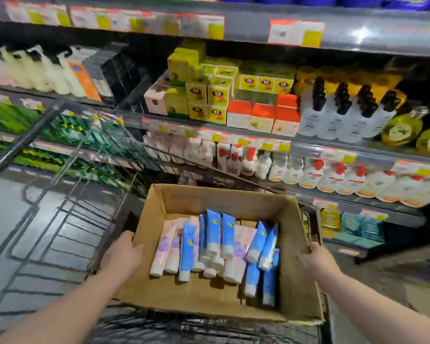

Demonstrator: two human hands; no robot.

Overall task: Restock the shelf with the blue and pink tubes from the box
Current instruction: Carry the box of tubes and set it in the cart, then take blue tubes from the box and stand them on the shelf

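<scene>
Both hands gripping cardboard box: left hand at 9 o'clock wall, right hand at 3 o'clock wall; blue tubes and pink tubes, white-capped, lying jumbled inside; box sitting over wire cart.

Your left hand has its fingertips hidden behind the box wall; the right hand is motion-blurred, so its grip can't be told. Price tags on the shelf edges are too smeared to read. Both forearms are cut off by the bottom edge. Lower pink tubes are partly buried under blue tubes. Top-row goods are cropped by the frame.
</scene>
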